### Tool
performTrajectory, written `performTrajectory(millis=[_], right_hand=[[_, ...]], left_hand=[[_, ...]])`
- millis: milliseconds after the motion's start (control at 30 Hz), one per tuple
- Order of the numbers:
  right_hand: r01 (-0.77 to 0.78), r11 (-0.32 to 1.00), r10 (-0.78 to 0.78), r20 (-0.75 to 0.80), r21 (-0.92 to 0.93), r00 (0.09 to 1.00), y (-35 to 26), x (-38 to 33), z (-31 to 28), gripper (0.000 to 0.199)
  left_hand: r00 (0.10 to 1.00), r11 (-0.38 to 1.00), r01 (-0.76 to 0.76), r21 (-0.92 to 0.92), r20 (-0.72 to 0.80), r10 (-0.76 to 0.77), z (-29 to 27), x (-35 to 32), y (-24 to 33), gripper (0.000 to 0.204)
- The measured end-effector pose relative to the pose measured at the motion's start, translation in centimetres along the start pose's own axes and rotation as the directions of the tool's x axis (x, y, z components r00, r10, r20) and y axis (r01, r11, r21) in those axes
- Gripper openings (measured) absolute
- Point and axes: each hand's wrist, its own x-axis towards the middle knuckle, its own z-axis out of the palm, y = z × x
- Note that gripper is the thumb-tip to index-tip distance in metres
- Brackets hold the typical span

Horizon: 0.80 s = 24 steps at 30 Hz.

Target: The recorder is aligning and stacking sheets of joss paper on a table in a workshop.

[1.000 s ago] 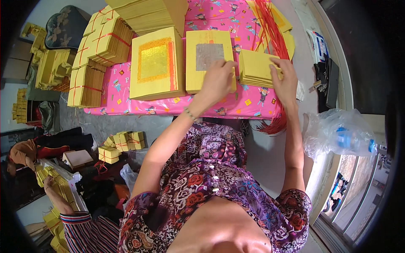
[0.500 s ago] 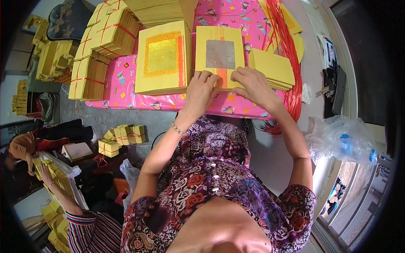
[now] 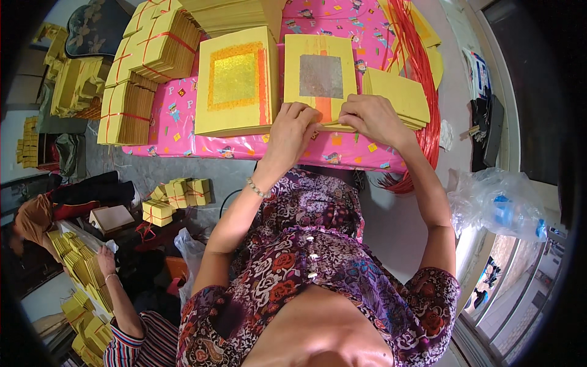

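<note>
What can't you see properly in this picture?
In the head view:
Whether the right grip pinches the silver-squared joss paper: its fingers cover the near corner.
Far end of the tall yellow paper stack: cut off by the upper edge.
What the blue thing in the clear plastic bag is: crumpled plastic blurs it.

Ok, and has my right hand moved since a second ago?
Yes. Judged against the pink tablecloth, your right hand has moved left, from the smaller yellow stack to the near edge of the silver-patched stack.
</note>
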Motion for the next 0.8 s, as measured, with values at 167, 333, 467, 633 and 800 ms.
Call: performTrajectory(millis=[167, 333, 467, 633, 800], right_hand=[[-0.002, 1.000, 0.002, -0.005, -0.005, 1.000, 0.35, 0.20, 0.18, 0.022], [-0.009, 1.000, 0.010, -0.006, 0.007, 1.000, 0.24, 0.23, 0.08, 0.022], [-0.009, 1.000, 0.009, -0.011, -0.011, 1.000, 0.10, 0.24, 0.06, 0.022], [-0.015, 1.000, 0.015, -0.017, 0.010, 1.000, 0.25, 0.22, 0.17, 0.022], [-0.027, 1.000, 0.027, 0.000, 0.000, 1.000, 0.16, 0.29, -0.19, 0.021]], left_hand=[[1.000, 1.000, 0.022, 0.017, -0.003, -0.022, 0.18, 0.00, 0.06, 0.018], [1.000, 1.000, 0.008, 0.016, -0.016, -0.007, 0.17, -0.03, 0.01, 0.018], [1.000, 1.000, 0.004, 0.006, -0.019, -0.004, 0.04, -0.08, 0.13, 0.018], [1.000, 1.000, 0.010, -0.003, -0.011, -0.010, 0.05, -0.03, 0.07, 0.018], [1.000, 1.000, 0.004, -0.006, -0.017, -0.004, 0.02, 0.10, 0.10, 0.017]])
